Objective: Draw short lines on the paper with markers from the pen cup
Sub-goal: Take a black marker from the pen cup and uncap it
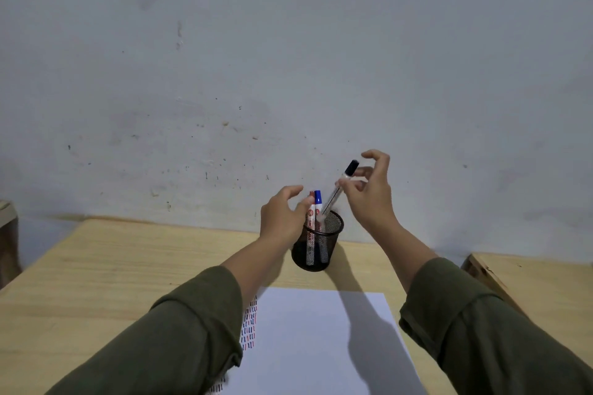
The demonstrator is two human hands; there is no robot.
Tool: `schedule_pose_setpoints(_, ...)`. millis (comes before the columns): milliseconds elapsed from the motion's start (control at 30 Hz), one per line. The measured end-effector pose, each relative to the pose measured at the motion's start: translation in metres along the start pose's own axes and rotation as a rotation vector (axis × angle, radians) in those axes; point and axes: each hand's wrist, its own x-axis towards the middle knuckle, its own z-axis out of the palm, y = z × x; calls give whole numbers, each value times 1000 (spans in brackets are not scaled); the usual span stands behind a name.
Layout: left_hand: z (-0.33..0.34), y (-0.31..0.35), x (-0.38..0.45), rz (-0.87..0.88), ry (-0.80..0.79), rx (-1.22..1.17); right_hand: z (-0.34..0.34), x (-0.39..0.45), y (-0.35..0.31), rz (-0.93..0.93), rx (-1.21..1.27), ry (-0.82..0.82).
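A black mesh pen cup (317,245) stands on the wooden table (128,266) near the wall. A red marker (311,212) and a blue-capped marker (318,202) stand upright in it. A black-capped marker (343,181) leans to the right with its lower end inside the cup, and my right hand (369,192) pinches its upper part. To the left of the cup my left hand (282,215) has its fingers apart, with the thumb touching the red marker. The white paper (321,346) lies in front of the cup. Short red, blue and black lines (250,324) run along its left edge.
A pale wall rises right behind the table. To the right stands a second wooden surface (529,282), with a gap between it and the table. A brownish object (8,228) shows at the far left edge. Both forearms in green sleeves reach over the paper.
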Motion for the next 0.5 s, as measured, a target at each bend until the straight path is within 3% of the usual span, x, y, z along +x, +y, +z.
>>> schedule_pose_setpoints(133, -15, 28, -12, 41, 22, -202, -13, -16, -33, 4, 196, -54)
schedule_pose_setpoints(300, -34, 43, -51, 11, -155, -420, -20, -71, -58, 110, 345, -303)
schedule_pose_setpoints(400, -42, 36, -76, -34, -210, -475, -24, -102, -69, 149, 364, -406)
schedule_pose_setpoints(500, -51, 30, -98, -89, -156, -533, -34, -126, -81, 176, 335, -497)
